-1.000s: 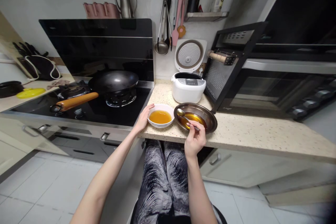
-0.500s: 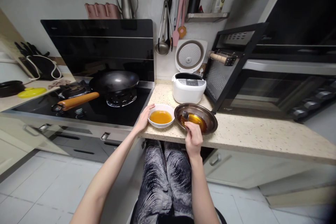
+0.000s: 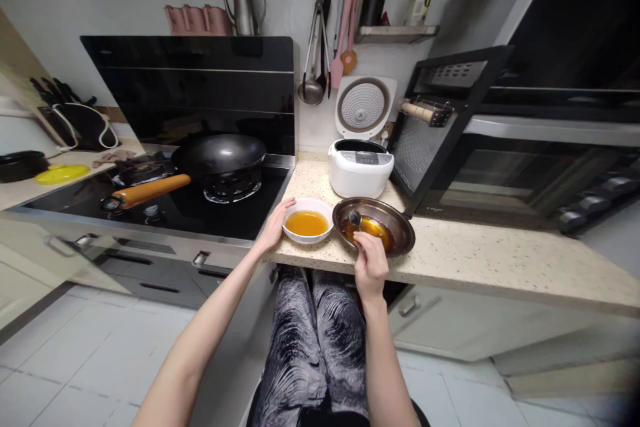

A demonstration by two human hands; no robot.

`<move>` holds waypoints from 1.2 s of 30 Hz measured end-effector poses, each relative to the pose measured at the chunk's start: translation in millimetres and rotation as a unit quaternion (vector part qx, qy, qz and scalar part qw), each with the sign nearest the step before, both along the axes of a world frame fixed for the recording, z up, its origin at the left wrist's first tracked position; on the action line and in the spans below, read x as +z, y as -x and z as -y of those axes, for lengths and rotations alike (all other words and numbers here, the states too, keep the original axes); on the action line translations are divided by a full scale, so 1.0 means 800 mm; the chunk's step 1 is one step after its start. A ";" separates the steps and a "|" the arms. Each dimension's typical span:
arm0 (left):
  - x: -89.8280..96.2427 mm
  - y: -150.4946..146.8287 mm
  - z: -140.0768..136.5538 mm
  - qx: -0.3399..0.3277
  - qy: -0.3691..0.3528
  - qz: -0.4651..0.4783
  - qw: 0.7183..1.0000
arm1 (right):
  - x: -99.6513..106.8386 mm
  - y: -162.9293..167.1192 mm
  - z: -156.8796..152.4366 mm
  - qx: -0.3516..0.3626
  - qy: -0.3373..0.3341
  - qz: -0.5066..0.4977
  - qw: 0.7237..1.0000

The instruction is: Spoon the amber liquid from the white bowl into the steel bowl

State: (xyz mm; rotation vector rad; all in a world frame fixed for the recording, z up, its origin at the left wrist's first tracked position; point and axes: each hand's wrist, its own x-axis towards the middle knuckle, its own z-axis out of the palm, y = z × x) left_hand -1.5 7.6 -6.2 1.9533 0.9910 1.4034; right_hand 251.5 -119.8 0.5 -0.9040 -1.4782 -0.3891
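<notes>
A white bowl (image 3: 320, 234) of amber liquid stands on the counter by the stove. My left hand (image 3: 273, 225) rests against its left side, fingers stretched out along the rim and not wrapped round it. To the right, touching or nearly touching it, is a dark metal basin (image 3: 403, 220) with amber liquid in its bottom. My right hand (image 3: 371, 265) is closed on a small metal spoon (image 3: 355, 217), held over the basin with its bowl end pointing up and away from me. Part of the spoon's handle is hidden by my fingers.
An open white rice cooker (image 3: 361, 172) stands behind the basin. Left of the bowl, a black wok (image 3: 223, 155) with a wooden handle sits on the stove (image 3: 200, 217). An oven (image 3: 525, 170) and a black rack (image 3: 425, 140) border the right side.
The view has shifted very slightly. My right hand and the spoon stay over the basin almost unmoved, and my left hand remains at the white bowl.
</notes>
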 end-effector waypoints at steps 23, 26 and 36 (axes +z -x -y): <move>0.001 -0.002 0.002 -0.005 0.003 0.013 1.000 | -0.011 0.079 -0.022 0.106 0.063 -0.063 0.990; 0.001 -0.001 0.002 -0.005 0.000 0.009 1.000 | -0.010 0.080 -0.023 0.108 0.074 -0.075 0.989; 0.003 -0.002 0.003 -0.007 0.001 0.013 1.000 | -0.013 0.090 -0.024 0.114 0.115 -0.179 0.970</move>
